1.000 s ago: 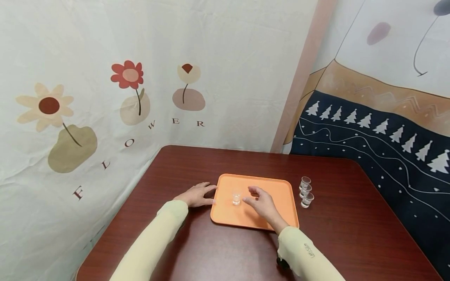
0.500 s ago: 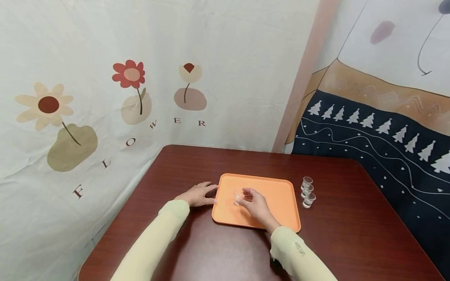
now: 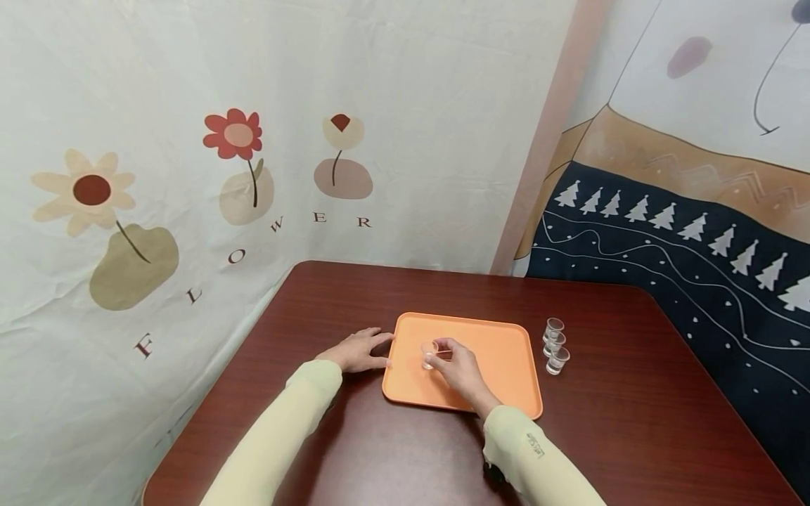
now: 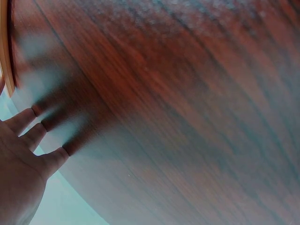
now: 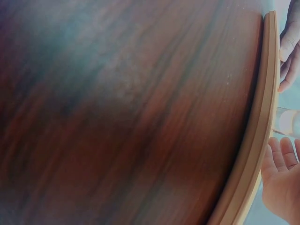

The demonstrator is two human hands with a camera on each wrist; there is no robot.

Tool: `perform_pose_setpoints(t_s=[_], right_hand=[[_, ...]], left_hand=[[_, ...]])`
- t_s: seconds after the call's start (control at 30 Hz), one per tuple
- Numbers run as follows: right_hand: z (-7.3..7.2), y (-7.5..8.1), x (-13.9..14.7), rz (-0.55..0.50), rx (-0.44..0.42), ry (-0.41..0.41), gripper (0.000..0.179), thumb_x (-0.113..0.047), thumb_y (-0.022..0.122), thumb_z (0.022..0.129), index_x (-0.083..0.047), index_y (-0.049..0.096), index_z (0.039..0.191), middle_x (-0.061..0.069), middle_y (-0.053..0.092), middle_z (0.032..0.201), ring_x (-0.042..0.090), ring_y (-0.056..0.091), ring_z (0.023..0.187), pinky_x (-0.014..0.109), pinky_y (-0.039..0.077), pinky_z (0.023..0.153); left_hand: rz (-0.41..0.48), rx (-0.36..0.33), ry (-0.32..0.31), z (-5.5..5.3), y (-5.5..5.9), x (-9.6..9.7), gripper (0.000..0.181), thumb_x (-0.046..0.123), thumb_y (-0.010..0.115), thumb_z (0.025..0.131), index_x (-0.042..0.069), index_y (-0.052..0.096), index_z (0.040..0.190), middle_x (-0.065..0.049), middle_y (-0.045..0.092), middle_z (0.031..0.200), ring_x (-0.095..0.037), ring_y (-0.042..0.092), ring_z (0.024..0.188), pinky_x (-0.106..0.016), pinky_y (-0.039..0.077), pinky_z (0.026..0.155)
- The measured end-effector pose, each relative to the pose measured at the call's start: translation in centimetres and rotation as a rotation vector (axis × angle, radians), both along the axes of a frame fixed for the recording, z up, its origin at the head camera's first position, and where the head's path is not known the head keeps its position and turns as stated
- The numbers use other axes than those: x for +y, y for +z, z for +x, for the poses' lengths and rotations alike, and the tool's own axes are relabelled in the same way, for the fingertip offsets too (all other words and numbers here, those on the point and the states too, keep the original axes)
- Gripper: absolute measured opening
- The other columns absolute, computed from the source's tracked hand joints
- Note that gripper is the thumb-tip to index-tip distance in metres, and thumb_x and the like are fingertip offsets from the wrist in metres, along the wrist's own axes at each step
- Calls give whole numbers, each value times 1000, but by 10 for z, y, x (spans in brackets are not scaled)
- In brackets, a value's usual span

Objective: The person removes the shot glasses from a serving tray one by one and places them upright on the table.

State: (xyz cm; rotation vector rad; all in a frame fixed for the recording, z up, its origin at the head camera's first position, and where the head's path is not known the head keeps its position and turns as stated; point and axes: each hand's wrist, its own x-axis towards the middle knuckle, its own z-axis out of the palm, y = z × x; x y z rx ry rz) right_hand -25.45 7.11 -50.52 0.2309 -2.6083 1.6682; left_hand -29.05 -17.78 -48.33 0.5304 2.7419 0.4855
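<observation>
An orange tray [image 3: 493, 341] lies on the table with a small clear shot glass [image 3: 427, 358] standing upright on its left half. My right hand [image 3: 463, 376] reaches over the tray and holds this glass between thumb and forefinger, from its right side. In the right wrist view the glass [image 5: 287, 123] shows beyond the tray's rim [image 5: 255, 126], close to the fingers. My left hand [image 3: 357, 351] rests on the table with fingers spread, its thumb and forefinger at the tray's left edge. Those spread fingers [image 4: 55, 158] also show in the left wrist view.
Right of the tray, three more clear shot glasses stand close together in a row: a far one [image 3: 553, 327], a middle one [image 3: 554, 344] and a near one [image 3: 558, 361]. The dark red-brown table [image 3: 430, 457] meets printed cloth walls behind.
My right hand has moved left to the glass on the tray, and its thumb and forefinger have closed on it. The left hand has stayed at the tray's edge.
</observation>
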Motion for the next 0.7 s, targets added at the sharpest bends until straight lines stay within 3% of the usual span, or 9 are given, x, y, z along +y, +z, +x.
perform_pose_setpoints(t_s=[0.27, 0.7], right_hand=[[0, 2, 8, 21, 17, -16, 29, -14, 78, 87, -1, 68, 110, 8, 69, 99, 23, 68, 92, 31, 56, 73], [3, 9, 32, 25, 45, -48, 32, -20, 78, 87, -2, 68, 112, 7, 70, 100, 23, 69, 93, 33, 56, 75]], left_hand=[[2, -12, 3, 0, 1, 0, 67, 49, 66, 93, 27, 43, 151, -17, 29, 158, -35, 24, 146, -55, 21, 115], [10, -6, -11, 2, 3, 0, 66, 48, 67, 93, 26, 44, 151, -18, 30, 157, -36, 25, 146, -56, 21, 115]])
